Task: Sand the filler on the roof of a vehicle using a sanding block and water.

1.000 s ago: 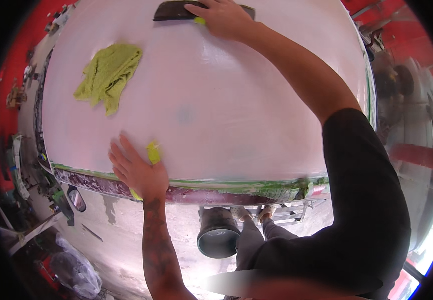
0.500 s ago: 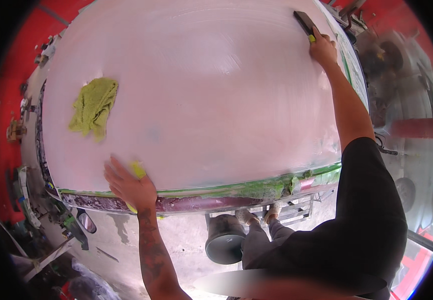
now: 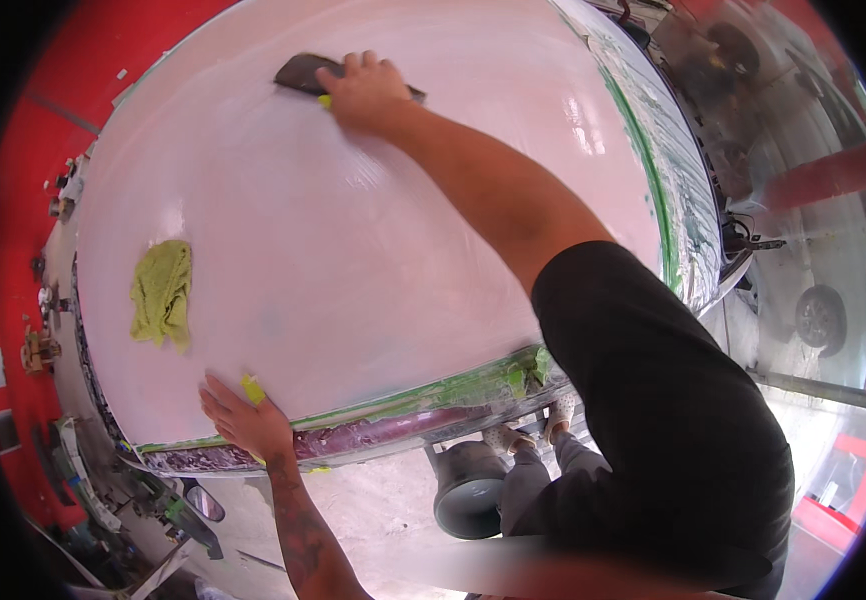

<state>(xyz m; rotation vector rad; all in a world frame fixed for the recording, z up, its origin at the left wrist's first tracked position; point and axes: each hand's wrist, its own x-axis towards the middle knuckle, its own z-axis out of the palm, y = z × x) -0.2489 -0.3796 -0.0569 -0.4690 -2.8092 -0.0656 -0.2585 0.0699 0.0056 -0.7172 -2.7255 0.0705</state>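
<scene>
A dark, long sanding block [image 3: 301, 74] lies against the pale pink, wet-looking vehicle roof [image 3: 373, 260], at its far side. My right hand [image 3: 368, 92] is closed over the block, with a small yellow patch at the thumb. My left hand [image 3: 248, 415] rests flat on the roof's near left edge, fingers apart and nothing gripped. Beside its thumb shows a bit of bright yellow [image 3: 252, 389] that I cannot make out. Beyond this hand, a crumpled yellow-green cloth [image 3: 162, 292] lies on the roof.
Green masking tape [image 3: 423, 395] runs along the roof's near edge, with a loose lump towards the right. Below it stands a dark bucket [image 3: 469, 495] beside my feet. A side mirror [image 3: 205, 503] sits at lower left. Plastic-like sheeting hangs at the right.
My right hand has swept the sanding block leftward across the roof from its far right edge. My left hand stays flat by the near edge. The whole view has shifted.
</scene>
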